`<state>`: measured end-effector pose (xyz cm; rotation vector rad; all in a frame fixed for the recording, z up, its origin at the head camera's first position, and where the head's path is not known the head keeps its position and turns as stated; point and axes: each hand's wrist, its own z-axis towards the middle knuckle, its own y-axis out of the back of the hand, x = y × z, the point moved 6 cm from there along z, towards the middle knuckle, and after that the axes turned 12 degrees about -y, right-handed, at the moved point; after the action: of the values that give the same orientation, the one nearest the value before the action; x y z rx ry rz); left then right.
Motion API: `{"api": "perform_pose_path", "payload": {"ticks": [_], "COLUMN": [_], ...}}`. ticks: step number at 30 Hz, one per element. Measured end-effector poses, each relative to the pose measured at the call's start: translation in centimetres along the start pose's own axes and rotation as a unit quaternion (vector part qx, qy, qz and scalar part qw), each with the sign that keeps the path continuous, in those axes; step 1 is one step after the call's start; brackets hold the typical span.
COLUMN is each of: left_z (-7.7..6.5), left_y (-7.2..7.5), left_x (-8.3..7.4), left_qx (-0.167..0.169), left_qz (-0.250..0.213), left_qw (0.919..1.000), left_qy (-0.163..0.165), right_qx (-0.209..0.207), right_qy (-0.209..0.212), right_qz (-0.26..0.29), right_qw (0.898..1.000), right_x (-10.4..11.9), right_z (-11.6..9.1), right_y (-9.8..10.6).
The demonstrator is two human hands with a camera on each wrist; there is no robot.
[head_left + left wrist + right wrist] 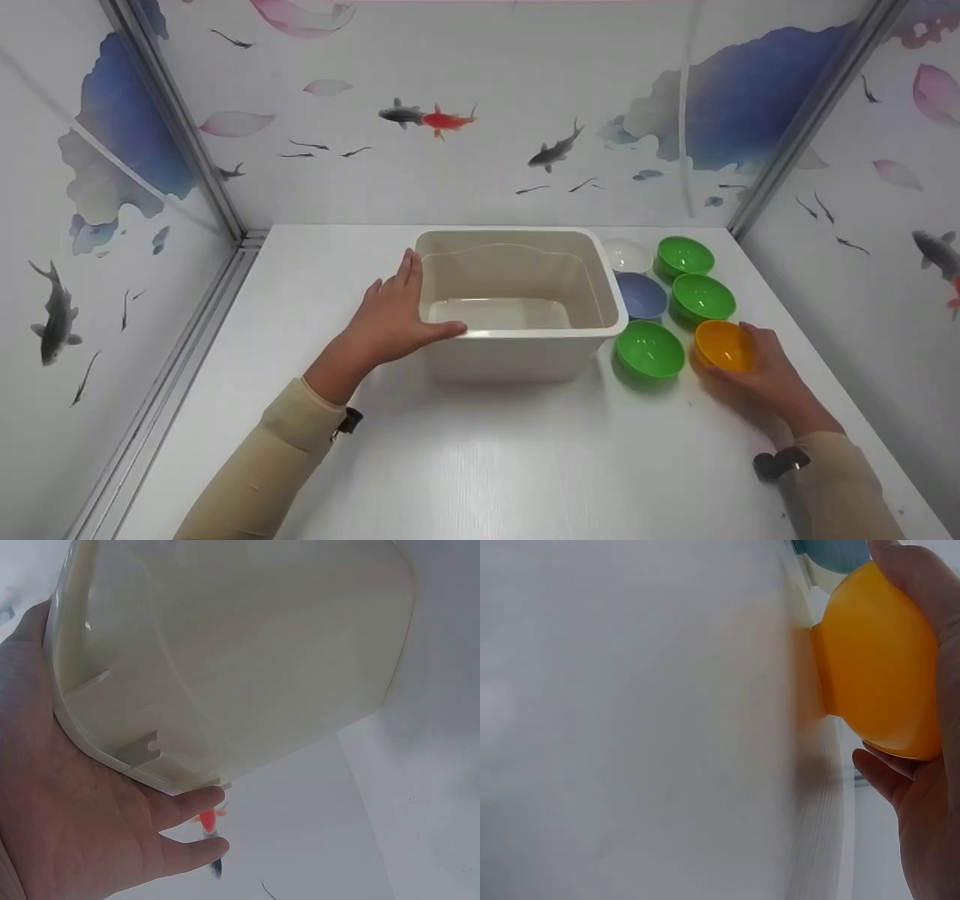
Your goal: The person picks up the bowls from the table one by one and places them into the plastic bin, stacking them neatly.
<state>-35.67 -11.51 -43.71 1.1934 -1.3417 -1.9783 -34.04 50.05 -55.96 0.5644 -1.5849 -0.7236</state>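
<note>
A cream plastic bin (pixel 517 356) stands upright on the white table. My left hand (pixel 397 315) rests against its near left corner, fingers straight along the left side and thumb lying over the front rim; in the left wrist view the palm (pixel 82 802) lies against the bin's outer wall (pixel 285 652). To the right of the bin, my right hand (pixel 772 375) grips an orange bowl (pixel 721 346) by its sides. The right wrist view shows the orange bowl (pixel 881 664) from its outside, thumb and fingers on opposite sides, its foot close to the table.
Beside the bin stand a white bowl (pixel 627 256) at the back, a blue bowl (pixel 641 296) and a green bowl (pixel 649 350) at the front. Two more green bowls (pixel 685 256) line up behind the orange one. White panels printed with fish enclose the table (pixel 465 465).
</note>
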Motion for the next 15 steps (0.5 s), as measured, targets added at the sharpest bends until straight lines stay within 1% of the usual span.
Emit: {"api": "perform_pose_path", "payload": {"ticks": [5, 10, 15], "left_z": [0.04, 0.04, 0.03], "left_y": [0.15, 0.06, -0.01], "left_x": [-0.07, 0.0, 0.01], "left_qx": [-0.004, -0.001, 0.001], "left_qz": [-0.008, -0.008, -0.006], "left_qw": [1.0, 0.9999, 0.9999], "left_qy": [0.003, 0.007, 0.008], "right_qx": [0.003, 0.008, 0.0], "right_qy": [-0.01, -0.021, -0.022], "right_qz": [0.0, 0.016, 0.028], "right_qw": [1.0, 1.0, 0.999], "right_x": [-0.14, -0.28, -0.1], "right_z": [0.06, -0.13, -0.31], "right_y": [0.1, 0.38, 0.87]}}
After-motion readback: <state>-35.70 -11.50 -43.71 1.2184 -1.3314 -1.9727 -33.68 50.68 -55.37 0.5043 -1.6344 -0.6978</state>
